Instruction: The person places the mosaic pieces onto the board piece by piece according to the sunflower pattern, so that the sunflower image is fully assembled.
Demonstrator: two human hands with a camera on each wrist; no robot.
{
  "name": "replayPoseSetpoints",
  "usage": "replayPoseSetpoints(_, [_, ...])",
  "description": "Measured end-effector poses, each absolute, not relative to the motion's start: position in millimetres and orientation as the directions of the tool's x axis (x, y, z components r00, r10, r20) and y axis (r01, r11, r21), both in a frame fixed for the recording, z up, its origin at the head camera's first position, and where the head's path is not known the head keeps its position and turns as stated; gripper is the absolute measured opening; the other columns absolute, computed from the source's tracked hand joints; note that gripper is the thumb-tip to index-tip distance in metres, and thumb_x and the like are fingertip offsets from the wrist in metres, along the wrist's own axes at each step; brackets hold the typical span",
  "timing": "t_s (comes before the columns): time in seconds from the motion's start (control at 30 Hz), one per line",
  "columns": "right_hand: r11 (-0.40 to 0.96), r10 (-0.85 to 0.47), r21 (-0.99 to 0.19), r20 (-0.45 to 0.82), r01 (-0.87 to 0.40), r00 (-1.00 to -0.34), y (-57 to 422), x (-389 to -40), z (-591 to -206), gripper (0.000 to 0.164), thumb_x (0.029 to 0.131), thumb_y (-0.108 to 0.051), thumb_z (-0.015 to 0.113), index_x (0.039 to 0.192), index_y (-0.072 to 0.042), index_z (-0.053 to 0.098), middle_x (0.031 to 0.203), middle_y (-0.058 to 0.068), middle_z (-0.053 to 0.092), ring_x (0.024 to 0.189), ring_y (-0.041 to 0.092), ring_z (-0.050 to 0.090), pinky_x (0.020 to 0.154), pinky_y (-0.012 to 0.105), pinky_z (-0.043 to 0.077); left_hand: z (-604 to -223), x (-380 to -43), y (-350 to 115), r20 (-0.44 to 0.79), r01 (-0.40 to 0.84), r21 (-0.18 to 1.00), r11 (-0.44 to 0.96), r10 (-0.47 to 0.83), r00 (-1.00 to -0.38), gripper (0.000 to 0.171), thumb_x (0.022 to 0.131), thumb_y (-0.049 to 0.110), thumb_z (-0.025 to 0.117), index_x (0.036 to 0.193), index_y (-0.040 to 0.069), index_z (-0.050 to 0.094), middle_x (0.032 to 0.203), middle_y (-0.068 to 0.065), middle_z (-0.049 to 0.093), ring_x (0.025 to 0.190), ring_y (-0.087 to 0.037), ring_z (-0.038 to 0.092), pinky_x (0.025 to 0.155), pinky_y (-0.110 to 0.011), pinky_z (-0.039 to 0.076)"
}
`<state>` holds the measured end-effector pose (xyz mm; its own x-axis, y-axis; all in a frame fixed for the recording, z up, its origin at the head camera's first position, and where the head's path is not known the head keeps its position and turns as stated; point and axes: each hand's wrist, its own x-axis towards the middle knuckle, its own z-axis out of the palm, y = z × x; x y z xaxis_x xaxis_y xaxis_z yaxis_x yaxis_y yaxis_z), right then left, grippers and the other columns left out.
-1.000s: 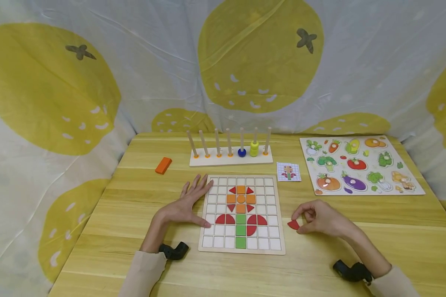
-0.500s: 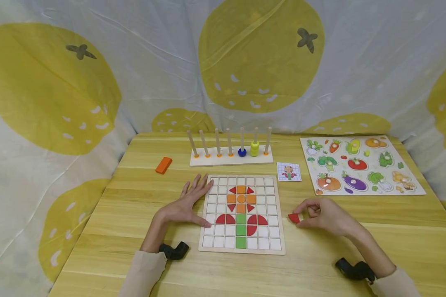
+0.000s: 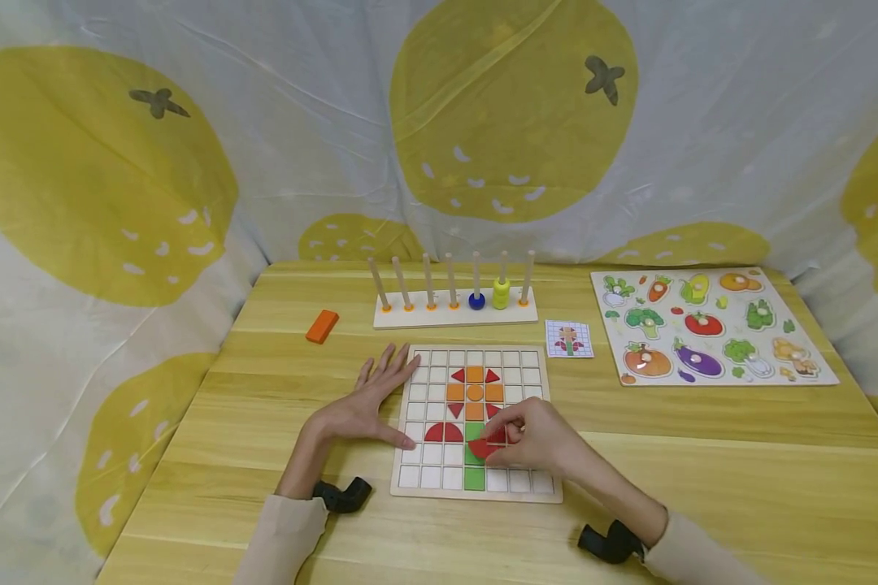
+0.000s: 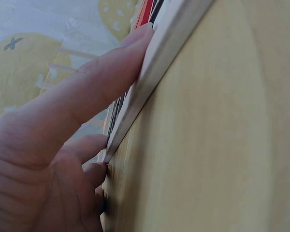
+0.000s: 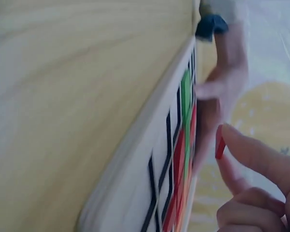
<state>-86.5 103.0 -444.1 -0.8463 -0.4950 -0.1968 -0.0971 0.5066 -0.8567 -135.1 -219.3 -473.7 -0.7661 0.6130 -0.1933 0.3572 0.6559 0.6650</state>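
Observation:
A wooden grid board with red, orange and green pieces forming a flower lies on the table. My left hand rests along its left edge, fingers spread, the thumb on the rim in the left wrist view. Over the board's lower middle, my right hand pinches a red quarter-circle piece between thumb and fingers. In the right wrist view that red piece shows edge-on, raised off the board. The hand and piece cover some red pieces and part of the green stem.
Behind the board stands a peg rack with blue and yellow beads. A small pattern card lies to its right, near a vegetable puzzle board. An orange block sits at the back left.
My right hand has carried the red quarter-circle piece leftward from the table beside the board to above its green stem. The left hand and board have stayed put.

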Motion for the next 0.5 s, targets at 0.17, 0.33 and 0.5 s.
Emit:
replayPoseSetpoints(0.17, [0.542, -0.499, -0.830, -0.189, -0.134, -0.846, 71.0, -81.6, -447.1, 0.019, 0.072, -0.012, 0.094, 0.087, -0.013, 0.082, 0.053, -0.007, 0.039, 0.052, 0.007, 0.038, 0.050, 0.019, 0.028, -471.6, -134.4, -219.7, -0.194, 0.358, 0.664, 0.657, 0.613, -0.766, 0.126, 0.077, 0.042, 0.091, 0.168, 0.012, 0.009, 0.174, -0.015, -0.014, 0.159, -0.040, -0.022, 0.125, -0.066, -0.015])
replayPoseSetpoints(0.33, [0.618, -0.455, -0.772, -0.200, -0.146, -0.868, 57.8, -79.6, -449.2, 0.020, 0.070, -0.013, 0.095, 0.083, -0.014, 0.080, 0.055, -0.006, 0.042, 0.056, 0.010, 0.042, 0.049, 0.020, 0.026, -470.6, -133.6, -219.5, -0.199, 0.358, 0.655, 0.666, 0.608, -0.769, 0.127, 0.077, 0.043, 0.091, 0.168, 0.013, 0.008, 0.175, -0.013, -0.014, 0.160, -0.038, -0.022, 0.126, -0.064, -0.015])
replayPoseSetpoints(0.5, [0.623, -0.454, -0.767, -0.197, -0.152, -0.869, 55.3, -81.0, -451.7, 0.023, 0.070, -0.013, 0.095, 0.086, -0.014, 0.080, 0.056, -0.005, 0.045, 0.054, 0.010, 0.043, 0.048, 0.020, 0.027, -470.6, -133.0, -220.0, -0.199, 0.356, 0.653, 0.668, 0.606, -0.771, 0.127, 0.077, 0.042, 0.091, 0.168, 0.013, 0.008, 0.175, -0.013, -0.014, 0.160, -0.037, -0.022, 0.126, -0.064, -0.015])
